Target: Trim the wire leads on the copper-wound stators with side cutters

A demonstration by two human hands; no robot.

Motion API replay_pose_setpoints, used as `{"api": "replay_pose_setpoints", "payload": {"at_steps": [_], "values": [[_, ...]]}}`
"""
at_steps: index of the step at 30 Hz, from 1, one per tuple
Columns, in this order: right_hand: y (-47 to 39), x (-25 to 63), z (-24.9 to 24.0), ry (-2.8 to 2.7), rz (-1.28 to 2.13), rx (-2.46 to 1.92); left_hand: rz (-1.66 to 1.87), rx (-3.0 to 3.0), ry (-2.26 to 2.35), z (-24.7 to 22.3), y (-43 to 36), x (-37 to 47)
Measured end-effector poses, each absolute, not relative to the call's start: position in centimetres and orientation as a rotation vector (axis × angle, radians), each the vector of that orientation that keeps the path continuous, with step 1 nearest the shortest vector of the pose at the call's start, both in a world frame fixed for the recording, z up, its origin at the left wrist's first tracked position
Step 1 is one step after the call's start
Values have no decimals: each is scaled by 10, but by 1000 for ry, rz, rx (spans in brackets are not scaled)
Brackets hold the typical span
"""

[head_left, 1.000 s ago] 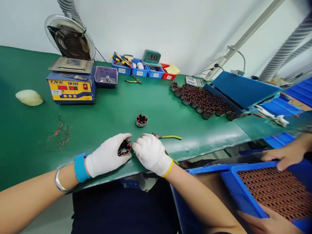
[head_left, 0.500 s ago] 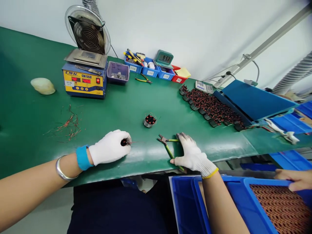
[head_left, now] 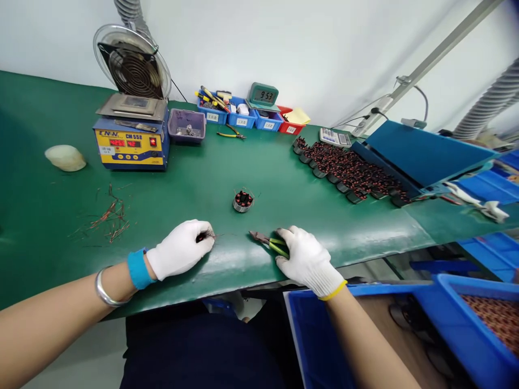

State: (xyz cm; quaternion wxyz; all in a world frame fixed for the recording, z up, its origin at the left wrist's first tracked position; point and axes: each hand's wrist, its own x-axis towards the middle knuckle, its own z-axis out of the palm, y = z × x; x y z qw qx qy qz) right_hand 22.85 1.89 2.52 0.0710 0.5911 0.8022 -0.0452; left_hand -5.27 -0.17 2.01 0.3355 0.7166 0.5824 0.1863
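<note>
My left hand [head_left: 181, 249], in a white glove, is closed around a copper-wound motor stator [head_left: 204, 236]. Much of it hides inside the glove, and thin wires stick out to the right. My right hand [head_left: 306, 257], also gloved, grips green-handled cutting pliers [head_left: 265, 240], whose jaws look closed and point left toward the stator, apart from it. Beyond the hands, a second wound stator [head_left: 243, 201] stands on the green tabletop [head_left: 211, 189] with fine wires at its rim.
Wire scraps [head_left: 110, 216] lie at left, near a blue-yellow CM 558 unit [head_left: 132, 143]. At the back are a purple bin [head_left: 187, 125], small tool boxes and yellow-handled pliers [head_left: 232, 132]. Rows of stators [head_left: 352, 167] fill the right side. A blue tray [head_left: 450, 286] sits below.
My right hand has closed the pliers' spread handles and shifted left with them. At lower right the tray of copper-coloured parts has moved right, and another person's hand has left the view.
</note>
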Motion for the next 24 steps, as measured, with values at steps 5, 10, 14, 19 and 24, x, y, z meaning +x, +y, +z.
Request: {"api": "replay_pose_setpoints", "payload": {"at_steps": [5,10,14,19,24], "values": [[12,227,30,2411,-779,2155,491,1874,1510,17,0,-51],[-14,192,46,1790,-2332,1593,516,1872,1486,14,1,-50],[-18,173,40,1510,-2497,1431,526,1894,1493,12,1,-51],[-12,172,35,1571,-2423,1464,538,1932,1475,8,1,-52],[-11,169,31,1533,-2418,1462,538,1950,1462,8,2,-52]]}}
